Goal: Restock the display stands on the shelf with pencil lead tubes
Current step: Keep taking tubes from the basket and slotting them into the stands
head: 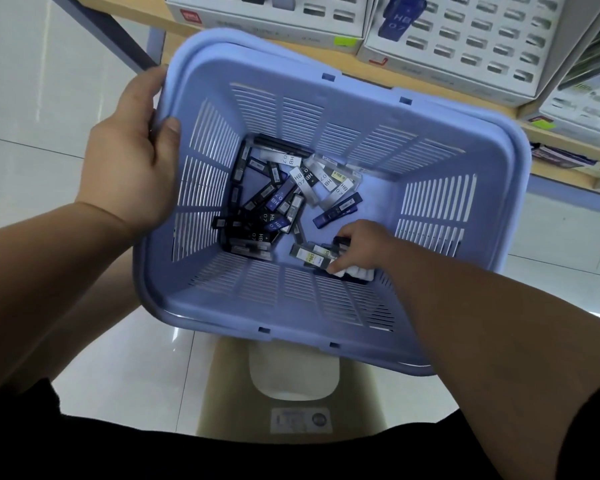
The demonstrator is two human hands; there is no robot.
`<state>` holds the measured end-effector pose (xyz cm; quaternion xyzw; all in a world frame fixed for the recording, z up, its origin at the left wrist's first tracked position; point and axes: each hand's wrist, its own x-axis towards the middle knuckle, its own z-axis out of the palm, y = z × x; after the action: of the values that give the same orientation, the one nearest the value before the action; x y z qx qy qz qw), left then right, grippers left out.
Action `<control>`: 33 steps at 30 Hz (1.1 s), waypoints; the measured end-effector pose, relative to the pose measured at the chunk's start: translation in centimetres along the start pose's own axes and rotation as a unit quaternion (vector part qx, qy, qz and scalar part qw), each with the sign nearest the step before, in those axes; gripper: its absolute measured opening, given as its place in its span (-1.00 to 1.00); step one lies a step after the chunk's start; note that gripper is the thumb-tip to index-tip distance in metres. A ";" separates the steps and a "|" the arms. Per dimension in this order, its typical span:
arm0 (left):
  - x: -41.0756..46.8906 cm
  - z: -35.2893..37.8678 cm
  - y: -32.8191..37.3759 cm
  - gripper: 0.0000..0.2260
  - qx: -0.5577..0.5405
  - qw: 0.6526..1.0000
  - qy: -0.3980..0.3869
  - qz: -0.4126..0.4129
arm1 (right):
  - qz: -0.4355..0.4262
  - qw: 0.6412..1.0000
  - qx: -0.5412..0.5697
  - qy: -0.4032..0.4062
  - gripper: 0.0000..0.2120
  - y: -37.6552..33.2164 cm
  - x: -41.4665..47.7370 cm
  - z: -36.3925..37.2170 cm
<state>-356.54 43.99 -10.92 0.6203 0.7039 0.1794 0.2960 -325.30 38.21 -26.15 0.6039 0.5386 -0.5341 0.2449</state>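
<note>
Several pencil lead tubes [293, 160] lying in the basket [326, 133] read "HB 07", on white and on blue labels alike. A yellow-labelled tube [310, 257] shows "100". A blue tube [397, 20] standing in the display stand [465, 46] also reads "HB 07". Other print is too blurred to read.

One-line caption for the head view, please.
The left hand grips the rim of a blue basket while the right hand grasps pencil lead tubes inside it, display stands ahead.
</note>
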 end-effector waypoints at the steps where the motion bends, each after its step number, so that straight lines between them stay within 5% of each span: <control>1: 0.0 0.0 0.0 -0.61 -0.001 1.000 0.001 -0.002 | 0.004 1.000 0.001 -0.008 -0.35 0.0 0.0 0.2; 9: -0.1 -0.1 0.2 -0.60 -0.011 1.000 -0.005 -0.009 | 0.022 0.998 0.017 -0.062 -0.54 -0.5 -0.5 -0.7; 33: 0.1 0.1 -0.1 -0.59 0.006 1.000 0.001 0.022 | 0.006 0.993 -0.005 -0.122 -0.65 -1.5 -1.0 -0.4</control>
<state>-356.55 44.07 -11.04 0.6368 0.6917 0.1824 0.2878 -326.39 38.60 -24.73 0.5363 0.5037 -0.5995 0.3150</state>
